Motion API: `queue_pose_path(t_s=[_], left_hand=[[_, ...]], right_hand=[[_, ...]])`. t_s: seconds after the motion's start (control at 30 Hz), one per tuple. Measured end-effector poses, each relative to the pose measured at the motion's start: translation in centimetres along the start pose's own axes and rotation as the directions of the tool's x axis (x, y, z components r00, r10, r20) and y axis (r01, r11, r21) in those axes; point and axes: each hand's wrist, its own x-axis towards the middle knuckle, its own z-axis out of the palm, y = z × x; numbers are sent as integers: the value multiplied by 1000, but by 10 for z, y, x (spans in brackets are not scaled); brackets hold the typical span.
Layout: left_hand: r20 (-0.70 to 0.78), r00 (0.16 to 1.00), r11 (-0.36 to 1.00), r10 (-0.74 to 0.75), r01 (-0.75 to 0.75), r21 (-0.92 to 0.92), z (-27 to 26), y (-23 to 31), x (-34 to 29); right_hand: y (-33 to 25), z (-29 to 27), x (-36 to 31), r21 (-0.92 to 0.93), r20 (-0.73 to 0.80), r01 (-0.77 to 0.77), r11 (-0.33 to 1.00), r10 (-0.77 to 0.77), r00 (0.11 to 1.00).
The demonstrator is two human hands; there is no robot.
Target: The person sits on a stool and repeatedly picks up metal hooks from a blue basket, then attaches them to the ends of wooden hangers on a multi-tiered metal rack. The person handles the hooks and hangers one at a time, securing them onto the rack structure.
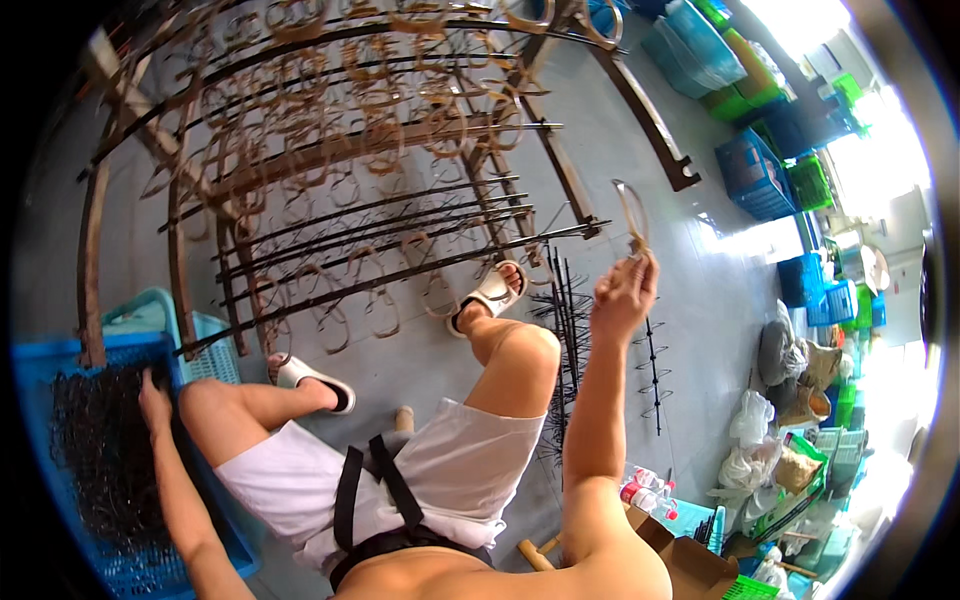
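My right hand (625, 292) is raised at the right, its fingers closed round the lower end of a thin, curved brown band (632, 210). The band stands up above the fist. My left hand (154, 402) is low at the far left, over the edge of a dark tangle of thin wiry pieces (105, 450) in a blue basket (35, 350). Its fingers look drawn together; whatever is in them is too small to tell. In front of me, a wooden rack (575, 180) carries dark rods (400, 268) hung with many similar brown loops (380, 305).
Dark rods with thin side hooks (565, 340) lie on the floor right of my knee. A teal basket (205, 345) stands beside the blue one. Blue crates (755, 175) and bags (755, 420) line the right side. A cardboard box (690, 565) sits near my right elbow.
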Motion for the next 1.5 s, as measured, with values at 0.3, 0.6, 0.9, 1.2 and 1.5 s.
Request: queue_pose_path(t_s=[0.3,0.6,0.9,1.2,1.5], left_hand=[[354,669,39,-654,496,-867,-34,1,2],[510,828,61,-234,536,-842,-27,13,-55],[564,813,-108,-145,553,-826,-68,72,-71],[567,804,-85,-181,562,-823,-59,68,-67],[558,809,-92,-186,551,-830,-64,82,-70]], right_hand=[[55,-1,16,0,23,-262,965,262,965],[48,7,19,-42,-23,-300,953,299,954],[43,12,16,-37,-53,-320,947,318,947],[51,5,16,-7,107,-316,949,314,943],[49,16,-14,-220,161,-247,944,284,945]])
